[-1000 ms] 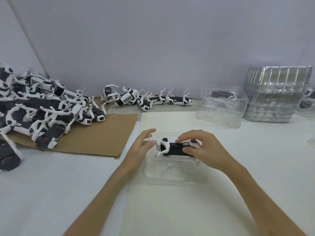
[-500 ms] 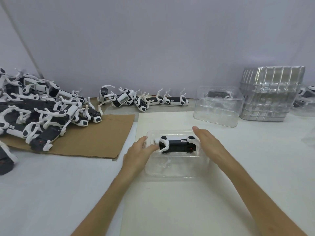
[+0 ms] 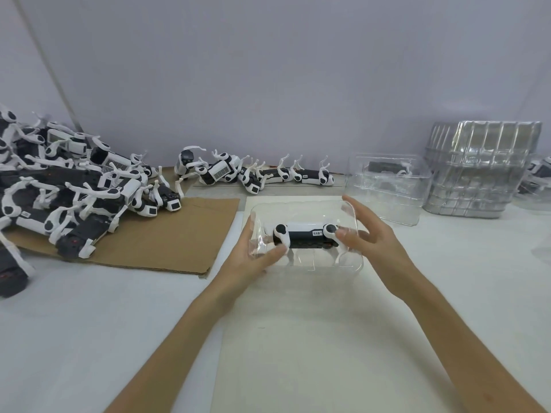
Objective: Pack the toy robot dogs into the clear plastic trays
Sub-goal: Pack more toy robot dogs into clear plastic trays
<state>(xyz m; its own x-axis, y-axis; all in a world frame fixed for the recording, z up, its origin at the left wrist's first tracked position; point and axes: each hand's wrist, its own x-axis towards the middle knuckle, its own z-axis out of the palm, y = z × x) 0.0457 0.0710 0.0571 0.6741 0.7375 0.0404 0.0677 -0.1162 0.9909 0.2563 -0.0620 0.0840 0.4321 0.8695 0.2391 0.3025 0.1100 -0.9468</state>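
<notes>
From the head view, one toy robot dog (image 3: 304,236) lies lengthwise on its side inside a clear tray (image 3: 301,211), its legs pointing toward the person, over a pale sheet (image 3: 298,338) in the middle of the table (image 3: 89,308). The left hand (image 3: 250,260) grips the tray's left end, thumb over the near wall and fingers round the far side. The right hand (image 3: 378,242) is spread wide with fairly straight fingers, cupping the tray's right end with the thumb near the dog's hip; whether it presses the plastic or only touches it cannot be told. The tray seems tipped toward the person, perhaps lifted off the sheet, and that is the main risk: the dog looks only laid in, so a further tilt could slide it out. The thin walls would likely flex under a hard squeeze, which could pop the dog up or crack the plastic. The slim white legs look fragile and could bend if they are forced into the wrong recess. A sweep to the left could knock the pile of loose dogs (image 3: 68,198) on the cardboard (image 3: 167,239). A careless reach to the right could topple the packed tray (image 3: 387,186) or the stack of empty trays (image 3: 480,171) beside it.
</notes>
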